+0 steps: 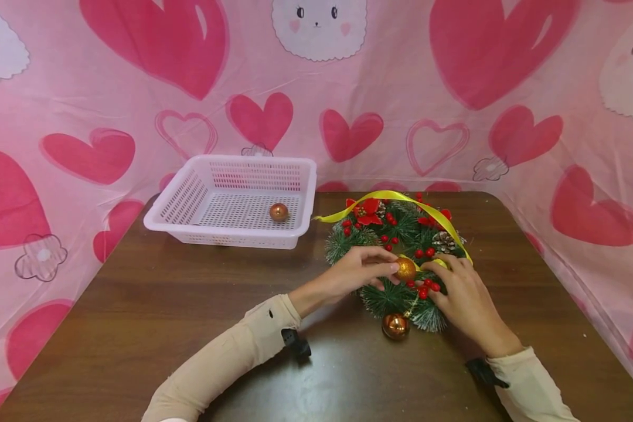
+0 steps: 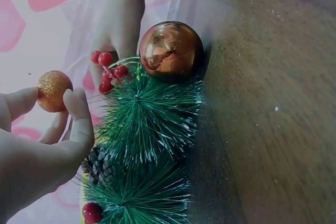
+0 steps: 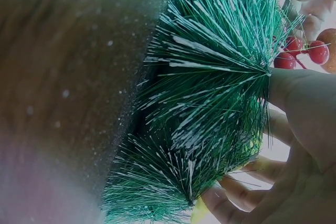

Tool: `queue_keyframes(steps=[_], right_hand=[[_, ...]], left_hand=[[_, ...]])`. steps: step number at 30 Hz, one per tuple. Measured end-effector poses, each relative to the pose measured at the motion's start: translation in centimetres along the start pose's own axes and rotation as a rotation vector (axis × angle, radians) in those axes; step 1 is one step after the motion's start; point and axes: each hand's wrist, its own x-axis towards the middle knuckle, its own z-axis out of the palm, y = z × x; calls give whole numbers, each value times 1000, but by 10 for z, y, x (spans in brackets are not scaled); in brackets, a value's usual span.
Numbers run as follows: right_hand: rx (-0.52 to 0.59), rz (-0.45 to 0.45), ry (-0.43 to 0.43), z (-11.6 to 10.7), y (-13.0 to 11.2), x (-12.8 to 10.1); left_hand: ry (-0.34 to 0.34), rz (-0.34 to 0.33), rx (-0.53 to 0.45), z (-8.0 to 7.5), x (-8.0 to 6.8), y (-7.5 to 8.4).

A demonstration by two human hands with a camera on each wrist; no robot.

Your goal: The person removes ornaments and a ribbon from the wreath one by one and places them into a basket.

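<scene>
My left hand pinches a glittery gold Christmas ball between thumb and fingers, just above a green wreath. In the left wrist view the glitter ball is held clear of the branches. My right hand grips the wreath's right side, its fingers bent among the branches beside a yellow ribbon; the branches partly hide their tips in the right wrist view. Red berries lie between the hands. At the wreath's front edge hangs a shiny copper ball.
A white plastic basket stands at the back left of the brown table, with another copper ball inside. Pinecones and red flowers decorate the wreath. A pink heart-patterned cloth hangs behind the table.
</scene>
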Motion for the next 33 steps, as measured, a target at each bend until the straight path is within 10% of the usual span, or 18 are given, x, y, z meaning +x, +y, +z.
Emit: queue_keyframes(steps=[17,33], right_hand=[[3,9,-4,-1,-2,0],[-7,20,-22,-2,-1,0]], left_hand=[[-227,-27,-234,-7,-2,3],[-197,210,573,-2,-13,18]])
